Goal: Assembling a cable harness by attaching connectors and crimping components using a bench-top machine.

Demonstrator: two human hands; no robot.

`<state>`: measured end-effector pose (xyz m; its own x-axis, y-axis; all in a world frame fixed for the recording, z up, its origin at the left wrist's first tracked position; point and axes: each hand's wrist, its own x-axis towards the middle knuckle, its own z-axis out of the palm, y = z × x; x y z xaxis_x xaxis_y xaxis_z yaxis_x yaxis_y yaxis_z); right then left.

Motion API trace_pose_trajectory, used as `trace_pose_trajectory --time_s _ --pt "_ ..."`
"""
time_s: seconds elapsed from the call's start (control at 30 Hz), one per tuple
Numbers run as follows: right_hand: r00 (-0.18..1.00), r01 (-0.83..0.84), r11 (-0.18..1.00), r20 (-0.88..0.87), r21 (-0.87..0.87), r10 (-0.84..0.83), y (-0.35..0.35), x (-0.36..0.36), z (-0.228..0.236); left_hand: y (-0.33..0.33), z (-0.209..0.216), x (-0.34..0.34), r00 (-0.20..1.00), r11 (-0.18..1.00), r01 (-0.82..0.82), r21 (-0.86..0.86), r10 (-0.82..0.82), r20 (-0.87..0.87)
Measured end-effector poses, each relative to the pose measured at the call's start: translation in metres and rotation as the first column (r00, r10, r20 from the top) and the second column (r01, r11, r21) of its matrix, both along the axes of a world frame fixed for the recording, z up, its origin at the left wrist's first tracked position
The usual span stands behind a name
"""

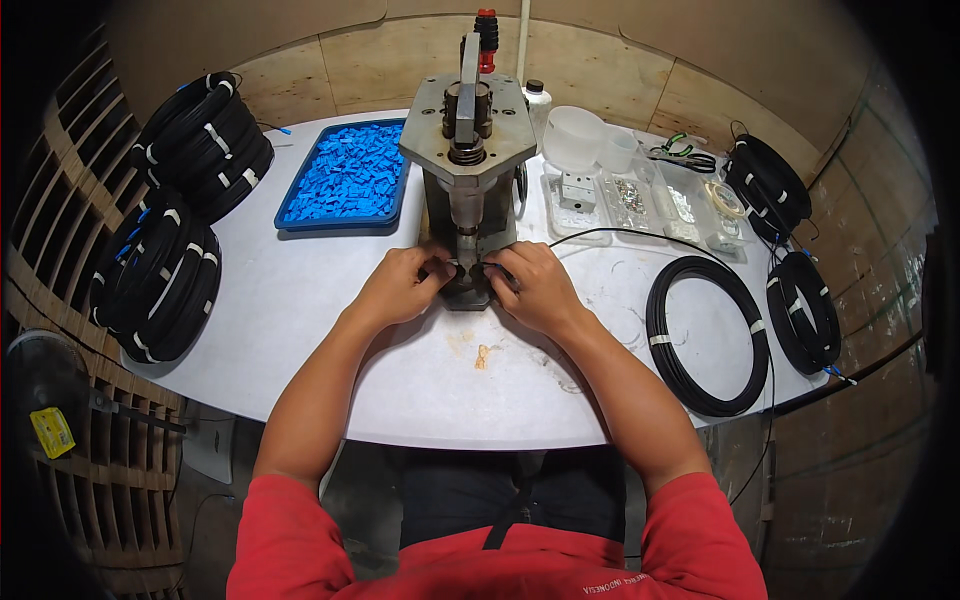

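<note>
A metal hand press (428,145) with an upright lever stands at the middle of the table, and both my hands meet at its base, under the ram. My left hand (403,285) is closed in a pinch at the left of the ram; what its fingertips hold is too small to make out. On the other side, my right hand (537,285) pinches a thin black cable (620,231). From that hand the cable arcs away to the right, over a flat coil of black cable (658,320) lying on the table. Bright blue small pieces (345,175) fill a tray left of the press.
Bundled black coils (205,150) are stacked at the left edge, with more coils (803,310) at the right. Clear plastic boxes (625,205) of small parts, a white tub (573,138), a bottle (537,105) and pliers (680,150) stand at the back right. Behind is a wooden wall (370,70).
</note>
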<state>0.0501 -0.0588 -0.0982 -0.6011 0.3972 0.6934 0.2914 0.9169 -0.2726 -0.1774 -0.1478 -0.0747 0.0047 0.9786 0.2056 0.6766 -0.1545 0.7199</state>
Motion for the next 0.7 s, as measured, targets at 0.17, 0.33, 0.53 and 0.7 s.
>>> trace_pose_trajectory --time_s 0.17,0.33,0.53,0.7 --pt "1.000 -0.003 1.000 -0.009 0.010 0.003 0.0003 0.0002 0.0003 -0.0018 0.0048 0.0024 1.000 1.000 -0.002 0.000 0.002 -0.009" --pt "1.000 -0.007 1.000 -0.010 0.010 0.007 -0.0007 -0.0011 0.0015 -0.0015 0.0020 0.0003 1.000 1.000 -0.003 0.028 0.004 -0.029" --pt "1.000 0.005 1.000 -0.002 0.019 -0.005 0.0006 0.0004 0.0001 -0.0021 0.0051 0.0031 1.000 1.000 -0.003 0.004 0.003 -0.010" --pt "1.000 0.000 1.000 -0.029 0.026 0.000 0.0001 -0.0014 -0.0005 -0.0016 0.0025 0.0020 1.000 0.999 -0.006 0.035 0.006 -0.014"
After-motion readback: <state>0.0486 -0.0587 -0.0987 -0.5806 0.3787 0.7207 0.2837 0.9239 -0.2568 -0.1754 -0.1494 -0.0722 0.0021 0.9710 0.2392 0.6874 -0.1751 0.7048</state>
